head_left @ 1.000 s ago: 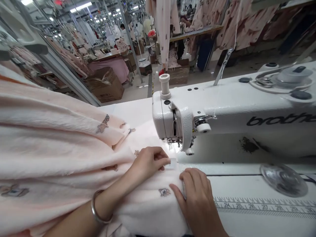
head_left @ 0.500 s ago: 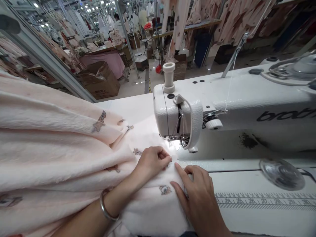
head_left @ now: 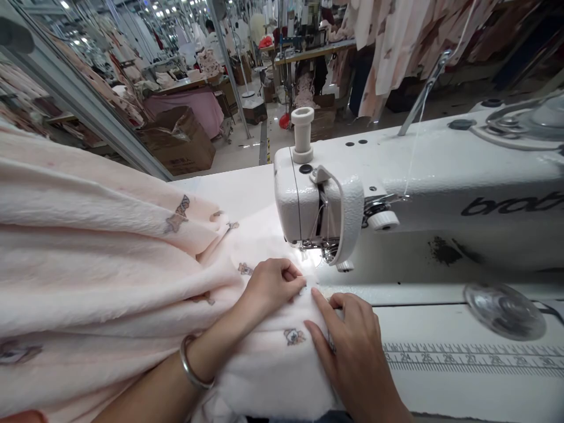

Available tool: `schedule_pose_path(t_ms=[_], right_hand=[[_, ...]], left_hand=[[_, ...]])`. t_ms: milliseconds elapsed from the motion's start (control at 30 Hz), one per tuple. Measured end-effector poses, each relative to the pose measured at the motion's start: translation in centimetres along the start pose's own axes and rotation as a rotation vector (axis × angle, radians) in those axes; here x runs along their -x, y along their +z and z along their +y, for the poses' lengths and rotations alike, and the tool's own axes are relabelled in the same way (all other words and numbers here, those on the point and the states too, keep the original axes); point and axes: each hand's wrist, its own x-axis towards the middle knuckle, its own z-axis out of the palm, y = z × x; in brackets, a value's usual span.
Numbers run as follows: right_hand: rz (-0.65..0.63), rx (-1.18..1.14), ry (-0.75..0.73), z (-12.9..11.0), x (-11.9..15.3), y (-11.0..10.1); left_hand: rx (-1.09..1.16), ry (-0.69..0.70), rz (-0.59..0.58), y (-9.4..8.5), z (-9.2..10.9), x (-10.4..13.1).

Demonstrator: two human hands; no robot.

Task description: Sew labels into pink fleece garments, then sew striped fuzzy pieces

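Observation:
Pale pink fleece fabric (head_left: 110, 276) with small printed bears spreads over the left side and runs under the lit needle area of a white sewing machine (head_left: 423, 170). My left hand (head_left: 271, 291), a metal bangle on its wrist, pinches the fabric's edge just in front of the presser foot. To its right, my right hand (head_left: 352, 341) rests at the fabric's right edge, thumb and index finger apart and the other fingers bent. The needle tip is lost in the lamp's glare.
A printed ruler strip (head_left: 471, 358) and a clear round disc (head_left: 504, 311) are on the right of the white table. Beyond it stand a cardboard box (head_left: 185, 144), a metal post and hanging pink garments (head_left: 396, 53). A person (head_left: 212, 38) is far back.
Both hands and the fabric hold almost the same place. In the background, the hanging pink garments have shifted to the right, uncovering more of the workstation behind.

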Motion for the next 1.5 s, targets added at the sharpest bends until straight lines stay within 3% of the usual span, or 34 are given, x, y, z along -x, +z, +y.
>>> schedule_pose_path(t_ms=[100,167,267,400,467,633,1200,1500], right_hand=[[0.021,0.002,-0.003,-0.1,-0.1,0.0],[0.030,-0.003,0.003,-0.2,-0.2,-0.1],[0.036,-0.014,0.000,-0.3,-0.3,-0.2],[0.077,-0.011,-0.023,-0.3,-0.3,-0.3],[0.092,-0.009,-0.021,-0.3,-0.2,-0.2],[0.099,-0.007,-0.021,-0.4,-0.1,-0.1],[0.170,0.064,-0.045,-1.1,-0.6,-0.2],[0.079,0.130,-0.126,-0.4,-1.3,-0.5]], left_hand=[[-0.076,0.033,0.038,-0.1,0.2,0.4],[-0.217,0.144,0.115,-0.6,0.2,1.2],[-0.471,0.431,0.186,-1.6,-0.3,3.1],[-0.708,0.862,0.113,-1.8,-2.0,4.9],[-0.800,0.950,0.070,-1.5,-2.7,5.2],[-0.885,0.941,-0.001,-1.2,-3.6,4.9],[-0.883,0.942,-0.001,-1.3,-3.5,4.6],[-0.858,0.964,-0.015,-1.5,-3.8,4.0]])
